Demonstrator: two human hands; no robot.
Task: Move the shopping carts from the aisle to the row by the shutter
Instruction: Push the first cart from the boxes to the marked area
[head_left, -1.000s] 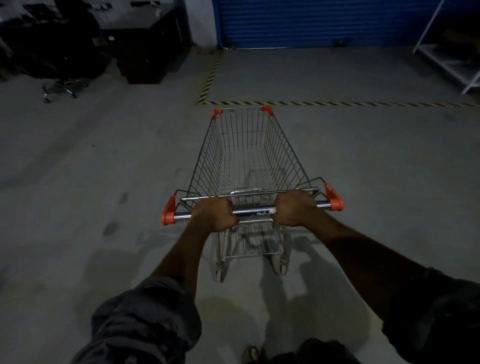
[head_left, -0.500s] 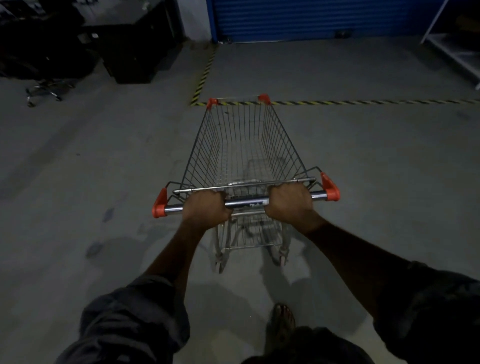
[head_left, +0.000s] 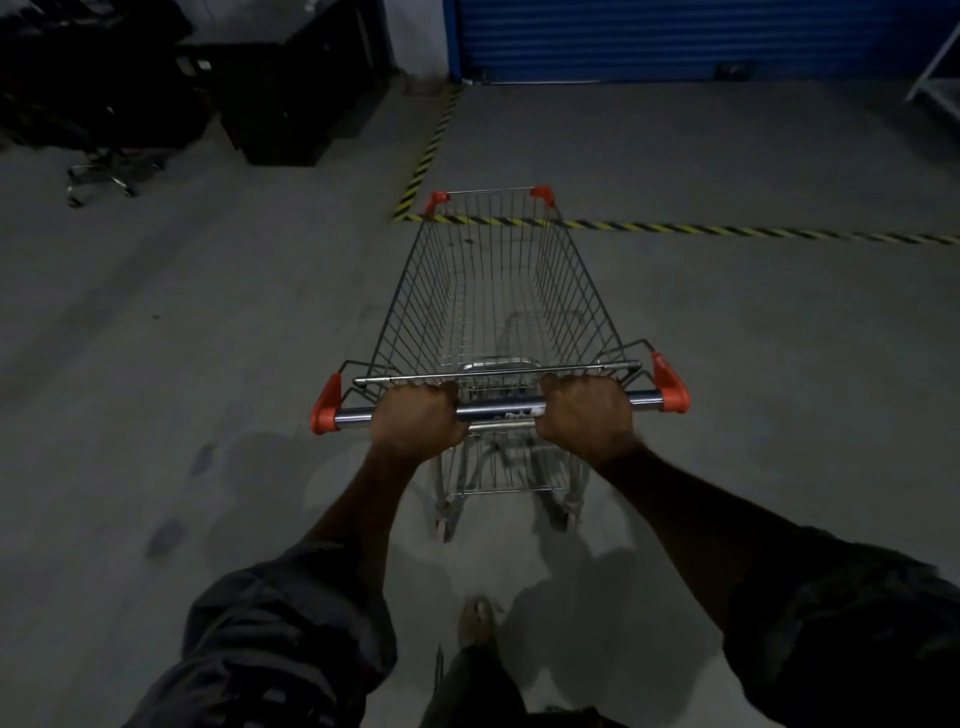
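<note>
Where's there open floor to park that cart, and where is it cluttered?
Bare floor lies beyond the striped tape, up to the blue shutter, and right of the cart. The far left is crowded: a dark cabinet and an office chair.

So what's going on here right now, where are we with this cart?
A person stands behind an empty wire shopping cart, left hand and right hand both gripping its handle bar. The cart points at the blue shutter, and its front end appears about level with the yellow-black floor tape. No row of carts is in view. An office chair stands off to the left.
</note>
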